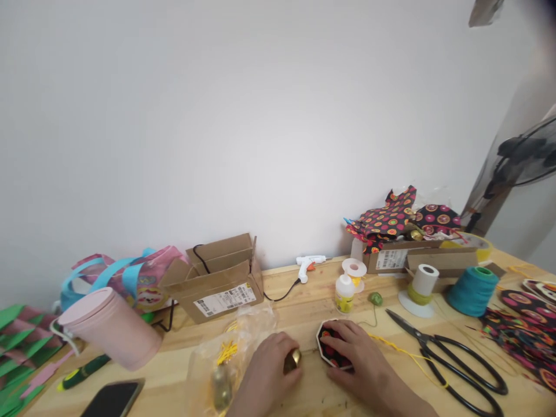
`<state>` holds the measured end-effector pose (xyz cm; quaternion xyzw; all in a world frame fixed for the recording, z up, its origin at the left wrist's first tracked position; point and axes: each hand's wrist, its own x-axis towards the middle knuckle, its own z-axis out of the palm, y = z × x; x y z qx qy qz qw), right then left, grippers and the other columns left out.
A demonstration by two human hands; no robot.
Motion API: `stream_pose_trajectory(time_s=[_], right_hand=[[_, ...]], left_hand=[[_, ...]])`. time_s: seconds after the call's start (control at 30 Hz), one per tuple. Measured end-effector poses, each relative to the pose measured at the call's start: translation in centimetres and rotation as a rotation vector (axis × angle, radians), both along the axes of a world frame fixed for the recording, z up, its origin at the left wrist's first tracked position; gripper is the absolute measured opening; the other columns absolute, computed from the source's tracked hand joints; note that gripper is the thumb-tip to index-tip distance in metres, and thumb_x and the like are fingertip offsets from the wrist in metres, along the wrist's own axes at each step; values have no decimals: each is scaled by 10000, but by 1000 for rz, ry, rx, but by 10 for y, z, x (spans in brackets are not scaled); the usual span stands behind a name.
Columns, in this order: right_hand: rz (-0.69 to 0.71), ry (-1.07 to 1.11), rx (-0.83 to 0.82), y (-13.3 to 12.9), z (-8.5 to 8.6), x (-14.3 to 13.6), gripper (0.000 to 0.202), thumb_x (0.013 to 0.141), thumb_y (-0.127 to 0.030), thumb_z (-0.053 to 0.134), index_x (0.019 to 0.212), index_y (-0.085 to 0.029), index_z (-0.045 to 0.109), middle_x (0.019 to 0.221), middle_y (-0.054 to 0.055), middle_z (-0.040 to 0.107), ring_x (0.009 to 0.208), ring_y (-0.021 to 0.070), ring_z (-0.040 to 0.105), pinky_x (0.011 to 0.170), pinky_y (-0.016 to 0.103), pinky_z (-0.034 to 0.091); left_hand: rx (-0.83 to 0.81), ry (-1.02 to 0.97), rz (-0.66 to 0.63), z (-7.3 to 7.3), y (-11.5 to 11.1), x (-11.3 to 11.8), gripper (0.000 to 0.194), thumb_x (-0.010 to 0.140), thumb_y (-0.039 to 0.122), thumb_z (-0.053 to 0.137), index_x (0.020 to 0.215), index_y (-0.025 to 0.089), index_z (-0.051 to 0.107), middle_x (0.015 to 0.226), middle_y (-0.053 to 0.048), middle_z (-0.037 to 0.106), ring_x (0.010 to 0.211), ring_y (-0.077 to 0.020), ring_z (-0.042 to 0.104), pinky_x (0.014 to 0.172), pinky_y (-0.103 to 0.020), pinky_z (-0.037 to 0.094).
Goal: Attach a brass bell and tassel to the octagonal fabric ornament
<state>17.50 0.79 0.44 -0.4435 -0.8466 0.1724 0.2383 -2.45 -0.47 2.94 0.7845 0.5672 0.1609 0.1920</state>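
My left hand (270,364) is closed around a small gold bell (296,357) just above the wooden table. My right hand (359,358) grips an octagonal piece (324,351) with a white rim and dark, fruit-patterned fabric, lying on the table; its right part is hidden under my fingers. A yellow braided cord (397,346) runs from behind my right hand toward black-handled scissors (438,353). Left of my left hand lies a clear plastic bag (197,370) with yellow strings (227,351) and more gold bells (222,387).
Behind my hands are a glue bottle (344,295), a white glue gun (305,267) and a cardboard box (212,289). On the right stand a teal thread cone (472,292) and a box of patterned fabric (384,223). A pink container (110,330) and a phone (113,398) are left.
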Motion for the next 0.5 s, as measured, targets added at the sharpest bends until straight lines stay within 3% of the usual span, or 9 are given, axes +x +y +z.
stream_pose_trajectory(time_s=[0.17, 0.5], right_hand=[[-10, 3, -12, -1, 1, 0, 388, 635, -236, 572, 1023, -236, 590, 1154, 70, 524, 1054, 249, 436, 886, 393, 350], [-195, -107, -90, -3, -1, 3, 611, 551, -294, 618, 1141, -183, 501, 1260, 107, 421, 1122, 285, 380, 935, 416, 302]], left_hand=[[-51, -60, 25, 2, -9, -18, 299, 618, 134, 544, 896, 221, 610, 893, -15, 628, 840, -167, 538, 760, -248, 378], [-77, -61, 57, -5, -17, -16, 349, 650, 123, 500, 973, 231, 580, 926, -16, 603, 814, -154, 546, 732, -229, 398]])
